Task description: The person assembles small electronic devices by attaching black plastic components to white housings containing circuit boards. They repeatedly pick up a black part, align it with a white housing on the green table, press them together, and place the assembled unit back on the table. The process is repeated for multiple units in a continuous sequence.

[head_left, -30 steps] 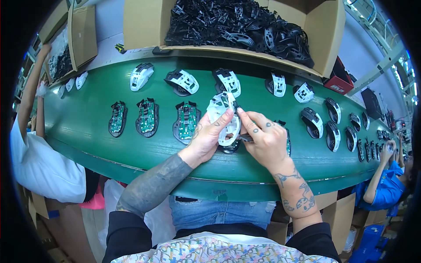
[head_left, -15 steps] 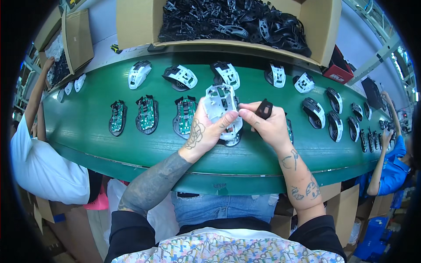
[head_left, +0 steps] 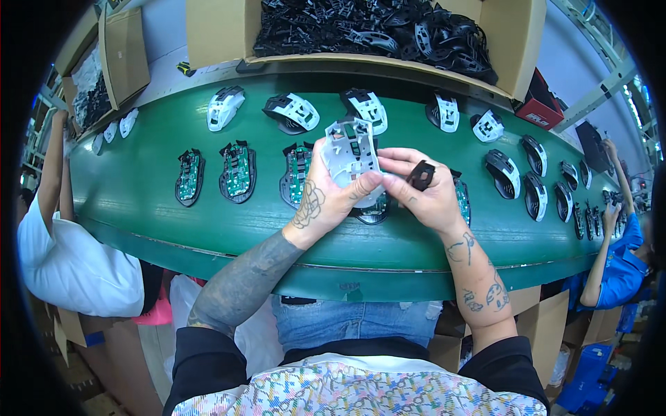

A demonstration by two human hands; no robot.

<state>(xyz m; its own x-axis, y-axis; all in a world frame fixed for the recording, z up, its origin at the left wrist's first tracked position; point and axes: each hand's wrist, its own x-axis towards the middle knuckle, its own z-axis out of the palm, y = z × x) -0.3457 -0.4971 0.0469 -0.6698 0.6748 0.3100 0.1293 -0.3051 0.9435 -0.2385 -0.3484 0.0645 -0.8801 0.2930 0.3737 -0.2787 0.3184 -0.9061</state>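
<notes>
A white plastic mouse shell point(head_left: 340, 161) is raised over the workbench, its hollow, ribbed inside facing me. My left hand point(head_left: 325, 193) grips it from the left and below, thumb across its lower edge. The fingers of my right hand point(head_left: 429, 197) close on the shell's right edge, with thumb and fingertips pinched together there; whether a small part sits between them is hidden. A dark band wraps a finger of that hand. Behind and below the shell lies a mouse base with a green circuit board point(head_left: 374, 211), partly covered. Another base point(head_left: 297, 173) lies beside my left hand.
More bases with boards point(head_left: 237, 172) lie left on the green bench point(head_left: 139, 187). White-and-black mouse shells point(head_left: 291, 112) line the far side; several stand right point(head_left: 503, 173). A cardboard box point(head_left: 513, 48) of black parts stands beyond. Co-workers point(head_left: 76, 256) sit at both sides.
The shell has tilted in my hands, its top edge now turned more toward me. My right fingers have shifted along its right edge. The view has moved slightly.
</notes>
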